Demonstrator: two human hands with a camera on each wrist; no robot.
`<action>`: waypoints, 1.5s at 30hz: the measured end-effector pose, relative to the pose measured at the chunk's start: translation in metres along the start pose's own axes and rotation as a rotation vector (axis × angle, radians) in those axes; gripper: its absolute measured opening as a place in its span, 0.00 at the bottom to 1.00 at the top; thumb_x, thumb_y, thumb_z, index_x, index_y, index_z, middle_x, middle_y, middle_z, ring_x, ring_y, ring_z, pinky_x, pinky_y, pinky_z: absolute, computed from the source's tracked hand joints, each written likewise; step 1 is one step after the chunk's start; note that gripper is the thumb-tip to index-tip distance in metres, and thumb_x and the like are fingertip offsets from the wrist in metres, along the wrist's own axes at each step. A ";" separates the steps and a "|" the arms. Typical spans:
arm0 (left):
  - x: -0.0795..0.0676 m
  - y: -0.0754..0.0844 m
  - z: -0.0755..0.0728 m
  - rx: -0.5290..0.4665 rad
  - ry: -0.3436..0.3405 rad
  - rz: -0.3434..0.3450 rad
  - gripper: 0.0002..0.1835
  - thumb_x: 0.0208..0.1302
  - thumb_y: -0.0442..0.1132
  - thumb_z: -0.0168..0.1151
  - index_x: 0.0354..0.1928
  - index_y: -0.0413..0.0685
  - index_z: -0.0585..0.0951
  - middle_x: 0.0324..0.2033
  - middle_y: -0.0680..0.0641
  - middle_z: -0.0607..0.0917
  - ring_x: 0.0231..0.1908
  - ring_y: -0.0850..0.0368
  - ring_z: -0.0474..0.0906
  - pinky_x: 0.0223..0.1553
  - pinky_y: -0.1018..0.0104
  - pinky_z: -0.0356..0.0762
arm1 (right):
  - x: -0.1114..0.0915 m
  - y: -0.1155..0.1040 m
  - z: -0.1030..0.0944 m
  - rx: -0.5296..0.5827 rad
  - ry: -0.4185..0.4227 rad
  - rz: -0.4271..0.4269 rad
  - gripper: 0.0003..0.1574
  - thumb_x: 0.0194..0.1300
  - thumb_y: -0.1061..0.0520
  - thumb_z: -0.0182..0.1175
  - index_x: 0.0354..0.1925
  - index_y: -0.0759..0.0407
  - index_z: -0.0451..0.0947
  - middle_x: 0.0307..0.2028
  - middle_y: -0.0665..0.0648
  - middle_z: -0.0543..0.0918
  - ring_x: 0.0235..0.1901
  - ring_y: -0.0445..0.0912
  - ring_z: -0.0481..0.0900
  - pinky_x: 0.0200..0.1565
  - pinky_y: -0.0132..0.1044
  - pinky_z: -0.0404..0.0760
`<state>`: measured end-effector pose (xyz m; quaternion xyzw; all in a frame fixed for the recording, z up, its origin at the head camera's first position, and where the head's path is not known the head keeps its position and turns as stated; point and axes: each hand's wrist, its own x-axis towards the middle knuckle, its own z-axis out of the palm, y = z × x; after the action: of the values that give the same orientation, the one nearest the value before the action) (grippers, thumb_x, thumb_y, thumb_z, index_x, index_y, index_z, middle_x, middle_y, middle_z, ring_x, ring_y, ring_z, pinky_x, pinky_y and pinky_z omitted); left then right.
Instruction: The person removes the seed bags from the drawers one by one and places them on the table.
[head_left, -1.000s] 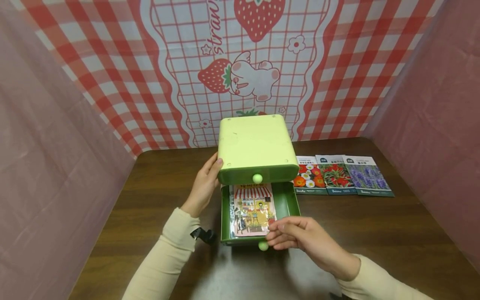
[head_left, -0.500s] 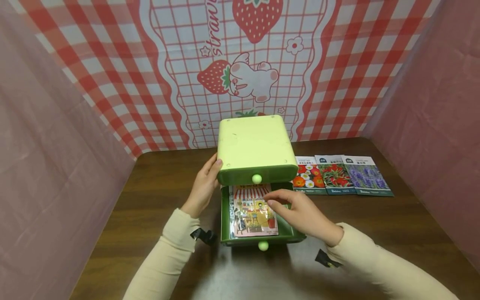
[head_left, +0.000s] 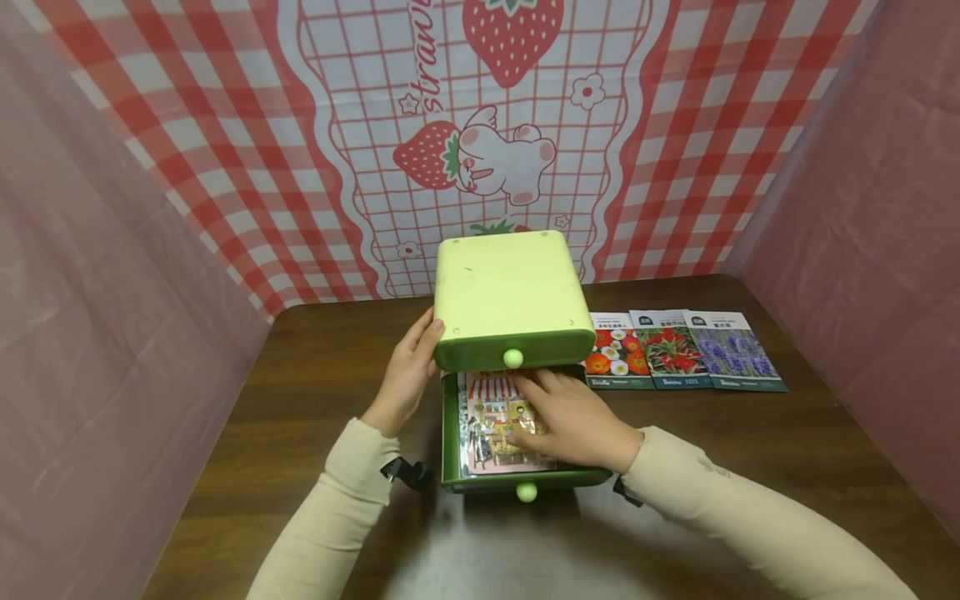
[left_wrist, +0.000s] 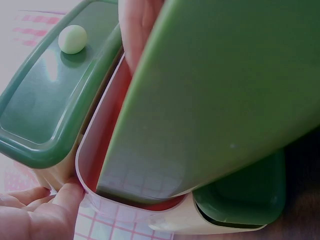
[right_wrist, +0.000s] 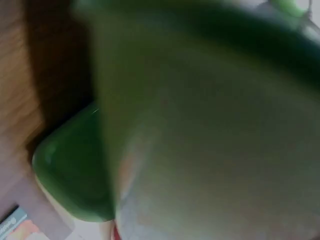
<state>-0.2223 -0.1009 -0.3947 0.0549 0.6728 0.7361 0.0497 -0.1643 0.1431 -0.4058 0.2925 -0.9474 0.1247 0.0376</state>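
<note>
Right hand: my right hand (head_left: 573, 417) is no longer by the round pale-green knob (head_left: 527, 492); now inside the green, box-shaped open drawer (head_left: 480, 482). Fingers spread, thumb apart, no grasp visible. Some fingertips hidden under the overhang; can't tell contact.
Left hand: my left hand (head_left: 405, 371) unchanged, laid along the left side of the smooth, pale yellow-green, boxy cabinet (head_left: 510, 283). Not wrapped round anything; reads as a brace.
Shopfront packet: glossy, flat, pink-and-yellow shopfront packet (head_left: 495, 429) lies face up in the left part of the open drawer, partly under my right hand. No clear shift yet.
Drawer stack: dark green, round-cornered upper drawer (head_left: 472, 354) is pushed in, overhanging the open one. Left wrist view shows a green lower drawer front (left_wrist: 240, 195) too, also in.
Meaning: my read, drawer's out far enough and the work is now its contents. Tight gap at the back; packet could snag.
Flower packets: flat, glossy orange-and-white flower packet (head_left: 618, 354), red flower packet (head_left: 678, 350), purple flower packet (head_left: 735, 354), in a row right of the cabinet on the dark brown, wood-grain table (head_left: 322, 333).
Right wrist cam: blurred, mostly drawer wall.
</note>
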 end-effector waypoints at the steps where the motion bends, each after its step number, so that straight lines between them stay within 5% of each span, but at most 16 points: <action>1: 0.000 0.000 0.000 0.006 0.002 0.000 0.34 0.75 0.53 0.49 0.76 0.52 0.55 0.71 0.43 0.66 0.63 0.45 0.73 0.60 0.60 0.77 | 0.001 0.001 0.002 -0.034 0.004 -0.006 0.54 0.58 0.29 0.63 0.72 0.57 0.63 0.64 0.65 0.72 0.59 0.60 0.74 0.61 0.58 0.73; 10: -0.001 -0.001 0.001 0.003 -0.001 0.004 0.33 0.75 0.53 0.48 0.76 0.51 0.55 0.71 0.43 0.65 0.64 0.45 0.72 0.61 0.60 0.76 | 0.003 0.003 0.015 -0.170 -0.075 0.021 0.64 0.53 0.18 0.55 0.76 0.50 0.55 0.73 0.70 0.58 0.71 0.67 0.57 0.69 0.65 0.58; 23: -0.002 -0.002 0.000 -0.014 -0.013 0.010 0.34 0.75 0.53 0.48 0.77 0.50 0.54 0.73 0.43 0.63 0.65 0.45 0.70 0.65 0.56 0.72 | 0.005 0.004 0.021 -0.087 -0.086 -0.046 0.61 0.58 0.27 0.61 0.74 0.61 0.56 0.75 0.67 0.54 0.74 0.62 0.55 0.70 0.58 0.62; 34: -0.002 -0.001 0.001 -0.028 -0.012 0.008 0.34 0.75 0.52 0.48 0.77 0.50 0.54 0.72 0.43 0.64 0.65 0.44 0.71 0.65 0.56 0.73 | 0.003 0.005 0.016 0.054 -0.141 -0.047 0.57 0.61 0.38 0.65 0.75 0.64 0.53 0.75 0.67 0.52 0.74 0.63 0.54 0.70 0.58 0.63; 45: 0.001 -0.001 0.001 -0.032 -0.002 0.001 0.33 0.75 0.53 0.49 0.76 0.51 0.55 0.72 0.44 0.65 0.66 0.48 0.70 0.68 0.58 0.70 | -0.002 -0.003 0.000 0.447 -0.114 0.132 0.50 0.65 0.51 0.64 0.75 0.62 0.52 0.73 0.67 0.59 0.68 0.60 0.66 0.63 0.55 0.74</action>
<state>-0.2229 -0.0996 -0.3954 0.0552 0.6607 0.7469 0.0508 -0.1610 0.1417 -0.4059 0.2376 -0.9138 0.3168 -0.0900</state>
